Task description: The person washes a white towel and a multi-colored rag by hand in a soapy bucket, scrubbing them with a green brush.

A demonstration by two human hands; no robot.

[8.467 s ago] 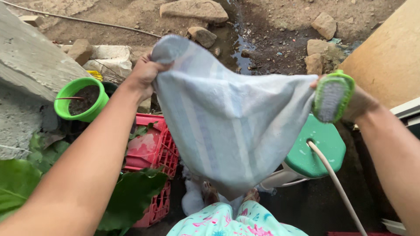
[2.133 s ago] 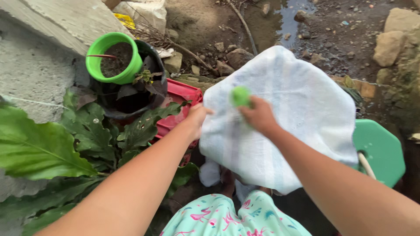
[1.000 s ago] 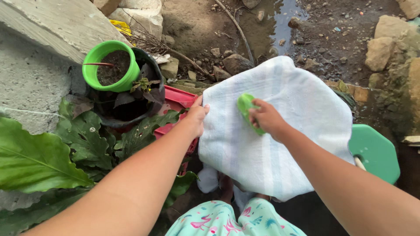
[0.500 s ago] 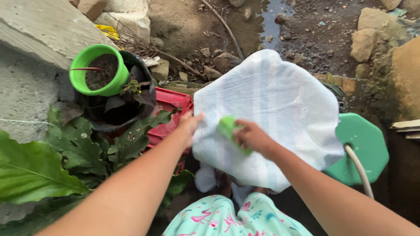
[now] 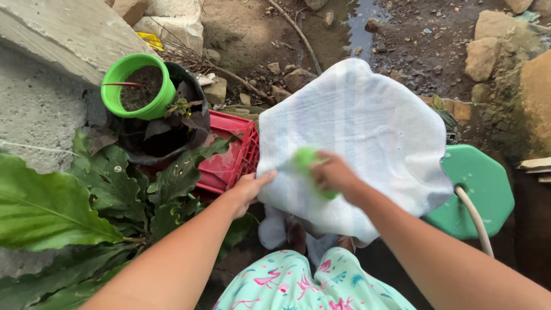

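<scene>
Towel (image 5: 367,132), pale blue-white with faint stripes, lies spread flat over a raised support hidden beneath it; wet, some suds on the weave. Left hand (image 5: 248,189) pinches the towel's near-left edge, fingers closed on the cloth. Right hand (image 5: 334,175) is clenched around a green scrub brush (image 5: 307,161), pressed onto the towel's near-left part, just beside the left hand; brush blurred. Towel's near edge droops over the person's patterned turquoise garment (image 5: 304,287). Touching the towel's left edge: red plastic crate (image 5: 229,161). Left of the crate: a dark pot (image 5: 166,143) with a green pot (image 5: 138,86) of soil on its rim, and broad leaves (image 5: 51,206). Right of the towel, its edge overlapping: green stool (image 5: 485,189) with a pale hose (image 5: 473,215) across it. Beyond the towel's far edge: bare muddy ground (image 5: 413,40), stones, a puddle (image 5: 361,23). Most of the towel's surface right of the brush is uncovered.
</scene>
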